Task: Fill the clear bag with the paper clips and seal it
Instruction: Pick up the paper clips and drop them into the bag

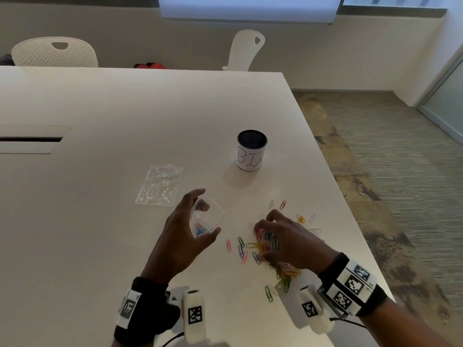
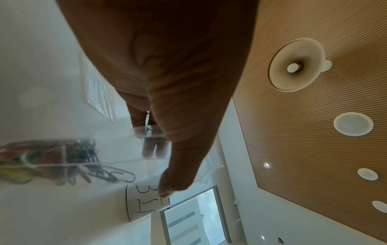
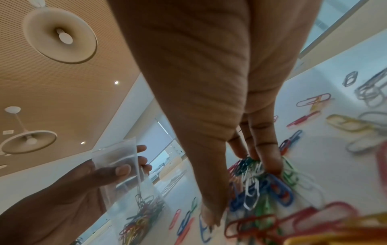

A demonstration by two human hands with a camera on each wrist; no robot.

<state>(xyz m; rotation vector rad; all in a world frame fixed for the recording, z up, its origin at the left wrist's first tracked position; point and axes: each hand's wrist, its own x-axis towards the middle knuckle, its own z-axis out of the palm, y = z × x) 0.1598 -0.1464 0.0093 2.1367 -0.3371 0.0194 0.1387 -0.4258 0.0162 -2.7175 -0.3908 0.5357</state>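
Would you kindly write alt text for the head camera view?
On a white table, the left hand holds open a clear bag with a few paper clips inside, while the right hand gathers colourful paper clips scattered beside it. A cup marked "BIN" and a second flat bag lie beyond.

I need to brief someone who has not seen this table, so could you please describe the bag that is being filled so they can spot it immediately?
On the white table, look just in front of the black cup labelled BIN. There the left hand holds a small clear bag upright, mouth open, a few coloured clips at its bottom. Unlike the other clear bag lying flat behind it, this one is held.
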